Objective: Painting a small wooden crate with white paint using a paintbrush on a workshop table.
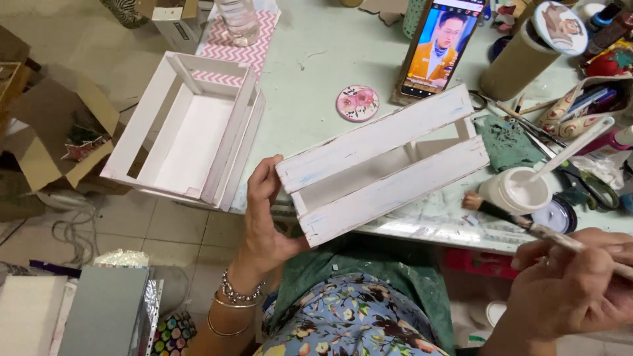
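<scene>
My left hand [264,217] grips the near end of a small white-painted wooden crate [382,161], held tilted on its side over the table's front edge. My right hand [570,287] holds a paintbrush [521,224] whose bristle tip points left, just beside an open pot of white paint [517,191] with a white stick resting in it. The brush tip is apart from the crate.
A second white crate [188,125] lies at the table's left end, partly over the edge. A phone [438,46] stands propped at the back, next to a cardboard tube [521,59]. A round floral coaster [357,103], a green rag [508,142] and scissors lie nearby. Boxes sit on the floor at left.
</scene>
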